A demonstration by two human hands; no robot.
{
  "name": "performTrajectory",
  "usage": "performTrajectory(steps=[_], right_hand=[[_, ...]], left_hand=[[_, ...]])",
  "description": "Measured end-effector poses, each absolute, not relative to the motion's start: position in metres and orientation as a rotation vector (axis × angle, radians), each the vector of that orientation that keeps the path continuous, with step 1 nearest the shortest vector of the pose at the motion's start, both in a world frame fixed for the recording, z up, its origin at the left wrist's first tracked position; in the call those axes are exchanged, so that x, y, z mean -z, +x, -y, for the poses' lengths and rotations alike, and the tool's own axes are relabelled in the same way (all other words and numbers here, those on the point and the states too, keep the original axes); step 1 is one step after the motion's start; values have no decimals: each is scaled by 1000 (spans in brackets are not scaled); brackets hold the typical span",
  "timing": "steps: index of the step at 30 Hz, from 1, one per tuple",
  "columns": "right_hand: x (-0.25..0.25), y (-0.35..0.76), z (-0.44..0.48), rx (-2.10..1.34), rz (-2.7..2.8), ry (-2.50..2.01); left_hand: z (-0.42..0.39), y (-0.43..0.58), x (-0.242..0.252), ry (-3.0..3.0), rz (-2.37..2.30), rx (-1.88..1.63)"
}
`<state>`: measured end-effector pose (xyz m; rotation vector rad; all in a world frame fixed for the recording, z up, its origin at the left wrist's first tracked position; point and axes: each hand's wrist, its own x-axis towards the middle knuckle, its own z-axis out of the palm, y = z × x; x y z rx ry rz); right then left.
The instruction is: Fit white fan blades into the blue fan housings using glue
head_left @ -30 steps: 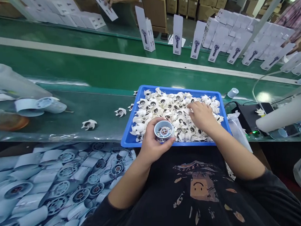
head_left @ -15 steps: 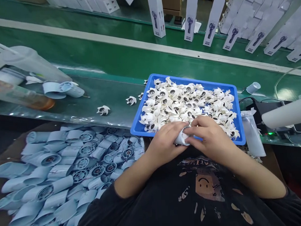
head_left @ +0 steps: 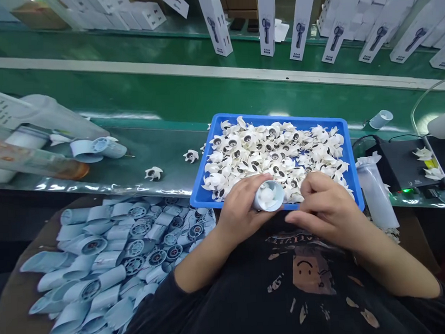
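Left hand [head_left: 240, 208] around blue cylinder [head_left: 258, 200] — white fan [head_left: 267, 194] inside; right hand [head_left: 326, 207] near

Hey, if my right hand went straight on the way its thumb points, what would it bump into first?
Probably the light-blue cylinder in your left hand, or that hand itself. Depth is unclear from this single view, so your right hand might pass over or under them.
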<state>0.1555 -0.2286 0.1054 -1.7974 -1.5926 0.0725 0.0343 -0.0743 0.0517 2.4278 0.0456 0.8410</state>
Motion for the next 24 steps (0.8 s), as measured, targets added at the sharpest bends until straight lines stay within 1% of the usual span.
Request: performTrajectory(steps=[3, 6, 10, 15, 19, 24], right_hand=[[-106, 155, 239, -5, 1603, -1834], [-107, 157, 255, 112, 1621, -1912], [-108, 164, 275, 253, 1513, -1875], [-96, 163, 265, 418, 1571, -1985], [-91, 162, 257, 575, 1485, -1957], [-90, 161, 255, 637, 1464, -1903]], left_hand=[[72, 41, -55, 2383, -8, -847], [62, 49, -59, 2384, 103, -772], [45, 64, -70, 2446, 223, -682], [56, 84, -82, 2451, 454, -663], [70, 84, -83, 2462, 419, -675], [71, 75, -81, 2505, 328, -716]])
